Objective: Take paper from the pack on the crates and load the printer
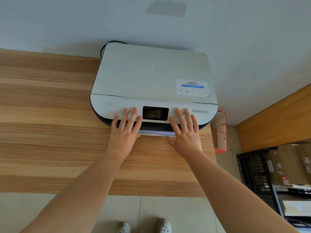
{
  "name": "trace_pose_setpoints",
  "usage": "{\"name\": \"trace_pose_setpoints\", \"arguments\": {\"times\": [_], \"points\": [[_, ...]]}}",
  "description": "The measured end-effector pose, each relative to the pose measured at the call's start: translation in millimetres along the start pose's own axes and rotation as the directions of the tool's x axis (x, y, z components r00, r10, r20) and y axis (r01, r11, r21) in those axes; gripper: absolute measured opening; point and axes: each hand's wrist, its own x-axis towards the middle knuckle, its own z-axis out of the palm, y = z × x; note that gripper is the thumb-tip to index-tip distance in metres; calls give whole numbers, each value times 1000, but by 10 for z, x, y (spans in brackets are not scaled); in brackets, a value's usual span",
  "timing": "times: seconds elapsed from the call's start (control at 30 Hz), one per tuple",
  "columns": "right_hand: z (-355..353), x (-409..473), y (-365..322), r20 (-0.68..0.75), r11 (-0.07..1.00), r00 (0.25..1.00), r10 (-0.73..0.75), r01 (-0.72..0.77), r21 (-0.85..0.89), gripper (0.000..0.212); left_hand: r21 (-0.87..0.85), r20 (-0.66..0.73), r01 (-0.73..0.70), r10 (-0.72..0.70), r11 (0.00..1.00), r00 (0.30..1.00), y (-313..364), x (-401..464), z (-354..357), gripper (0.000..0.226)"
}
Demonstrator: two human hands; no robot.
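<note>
A white printer [151, 76] with a dark screen [155, 113] sits on a wooden table [50, 132] against the wall. My left hand [125, 132] lies flat with spread fingers on the printer's front panel, left of the screen. My right hand [185, 132] lies flat the same way, right of the screen. Both thumbs hang below the panel near the paper tray's pale front edge [156, 133]. Neither hand holds anything. A black crate [252, 170] stands at the lower right with brown packs [286, 165] on it.
A black cable [104, 47] loops behind the printer. A paper bag with red handles [221, 132] stands between the table and a wooden panel [277, 118]. A metal shelf [289, 209] is at the bottom right. My shoes [143, 227] are on the tiled floor.
</note>
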Motion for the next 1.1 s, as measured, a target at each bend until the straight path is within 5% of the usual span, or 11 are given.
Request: {"name": "trace_pose_setpoints", "arguments": {"times": [0.67,0.83,1.1], "points": [[273,89,-35,-218,997,976,-18,2,-75,76,96,16,22,-24,995,1000,42,38,159,94],[70,77,-89,-50,999,998,33,-35,-31,81,73,100,60,-67,996,993,82,63,-50,81],[-620,-172,-93,260,984,966,-11,-36,175,88,-220,269,48,14,974,963,-7,-142,-706,75]]}}
